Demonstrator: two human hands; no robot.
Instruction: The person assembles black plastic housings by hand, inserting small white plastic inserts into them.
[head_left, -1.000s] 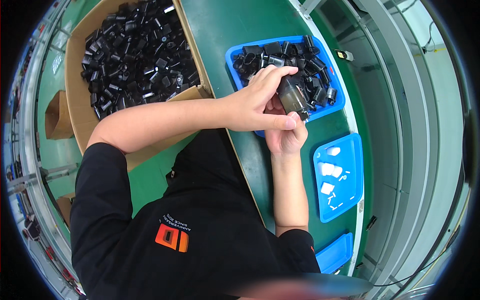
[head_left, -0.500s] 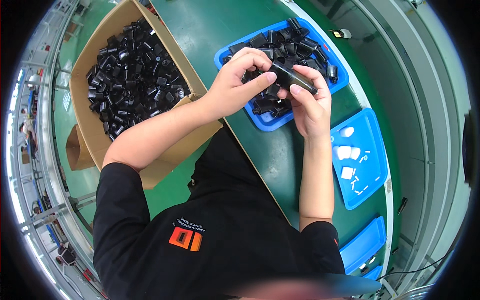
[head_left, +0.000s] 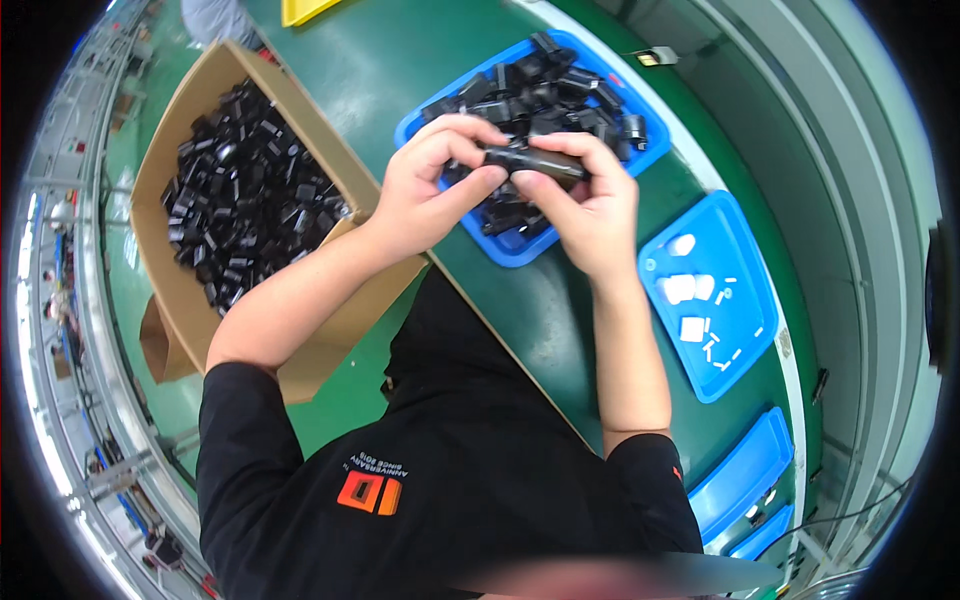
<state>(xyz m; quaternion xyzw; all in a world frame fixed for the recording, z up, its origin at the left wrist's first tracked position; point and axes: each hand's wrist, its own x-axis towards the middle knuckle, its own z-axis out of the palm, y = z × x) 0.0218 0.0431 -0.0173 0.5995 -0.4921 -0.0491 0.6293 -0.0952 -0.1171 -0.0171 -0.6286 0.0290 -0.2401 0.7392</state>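
Note:
Between my two hands is a dark, glossy cylindrical part [head_left: 540, 162], held roughly level above a blue tray [head_left: 517, 254]. My left hand [head_left: 438, 178] pinches its left end between thumb and fingers. At the other end my right hand [head_left: 590, 195] is closed, its thumb on the near side and fingers over the far side. The two thumb tips are close together near the middle. Beneath and beyond the hands, the tray holds a heap of small black plastic parts [head_left: 540, 85]. Fingers hide some of the cylinder's surface.
To the left stands a cardboard box [head_left: 330, 135] full of similar black parts [head_left: 250, 190]. On the green table [head_left: 540, 330], a lighter blue tray [head_left: 735, 330] on the right carries white blocks and small white sticks. More blue trays [head_left: 745, 480] lie nearer. A yellow tray [head_left: 305, 8] shows at the far edge.
Both hands have shifted left with the cylinder, which has turned from a slant to nearly level. My right thumb now lies closer to my left. The whole view has turned slightly.

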